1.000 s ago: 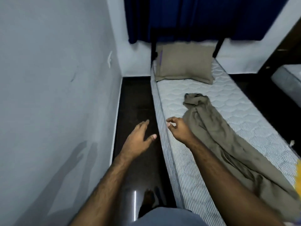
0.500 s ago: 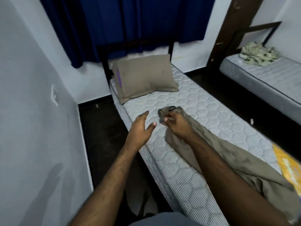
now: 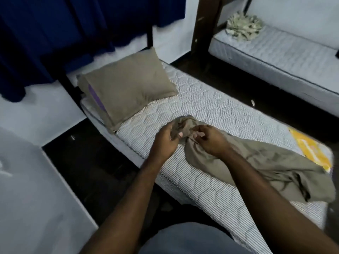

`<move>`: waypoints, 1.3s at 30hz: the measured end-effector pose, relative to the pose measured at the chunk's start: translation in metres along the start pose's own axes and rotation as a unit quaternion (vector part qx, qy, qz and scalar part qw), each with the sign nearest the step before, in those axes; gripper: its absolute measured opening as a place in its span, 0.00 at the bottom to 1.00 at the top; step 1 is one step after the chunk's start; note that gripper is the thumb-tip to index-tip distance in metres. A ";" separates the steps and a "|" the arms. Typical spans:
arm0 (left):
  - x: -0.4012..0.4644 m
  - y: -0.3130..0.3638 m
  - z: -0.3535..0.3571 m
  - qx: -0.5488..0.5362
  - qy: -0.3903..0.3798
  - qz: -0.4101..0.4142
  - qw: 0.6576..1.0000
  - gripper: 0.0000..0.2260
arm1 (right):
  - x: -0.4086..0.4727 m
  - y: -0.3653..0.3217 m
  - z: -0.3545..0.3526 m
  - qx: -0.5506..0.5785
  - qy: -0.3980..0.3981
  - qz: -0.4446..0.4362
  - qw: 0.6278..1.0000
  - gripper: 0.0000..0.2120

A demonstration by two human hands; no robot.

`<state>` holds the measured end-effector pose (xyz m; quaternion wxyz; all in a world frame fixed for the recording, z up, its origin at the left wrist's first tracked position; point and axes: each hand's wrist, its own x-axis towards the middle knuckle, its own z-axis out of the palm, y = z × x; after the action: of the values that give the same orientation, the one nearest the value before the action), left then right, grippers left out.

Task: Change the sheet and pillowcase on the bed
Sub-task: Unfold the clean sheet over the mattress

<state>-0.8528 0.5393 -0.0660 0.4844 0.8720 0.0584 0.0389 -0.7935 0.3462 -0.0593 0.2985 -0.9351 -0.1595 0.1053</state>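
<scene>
A crumpled olive-brown cotton sheet (image 3: 256, 162) is spread loosely across the middle and foot of a bare white quilted mattress (image 3: 211, 107) with a hexagon stitch pattern. Its bunched upper end is gathered between both hands near the middle of the mattress. The left hand (image 3: 165, 142) is curled around a fold of that end, the thumb tip showing against the cloth. The right hand (image 3: 211, 140) is curled as well, its fingers pinching the fabric just beside the left hand; the two hands are close together but not touching.

A rectangular pillow in an olive-brown pillowcase (image 3: 128, 90) is laid at the head of the mattress, tilted, with a purple strip visible at its open left side. A flat yellow packet (image 3: 310, 149) is seen at the far edge of the mattress, partly covered by the sheet.

A dark bed frame post (image 3: 205, 24) is placed between this bed and a second bare mattress (image 3: 284, 57) at the upper right, on which a crumpled patterned cloth (image 3: 244, 27) is heaped. Dark blue curtains (image 3: 64, 30) are hung behind the headboard, above a white wall (image 3: 36, 116) and a dark glossy floor (image 3: 91, 162).
</scene>
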 end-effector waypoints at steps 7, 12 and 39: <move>0.096 -0.038 0.029 0.016 -0.129 0.011 0.991 0.24 | 0.067 0.054 0.022 0.039 0.036 0.136 0.989 0.18; 0.177 -0.060 0.042 0.061 -0.204 0.019 0.977 0.25 | 0.140 0.084 0.039 0.111 0.044 0.214 0.970 0.18; 0.332 -0.316 0.149 0.126 -0.395 -0.149 0.898 0.23 | 0.311 0.187 0.272 0.434 0.126 0.482 0.751 0.17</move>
<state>-0.5259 0.6263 -0.4094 0.3541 0.8504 -0.0046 -0.3892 -0.5411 0.4572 -0.4190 0.5997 -0.6622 0.4142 0.1739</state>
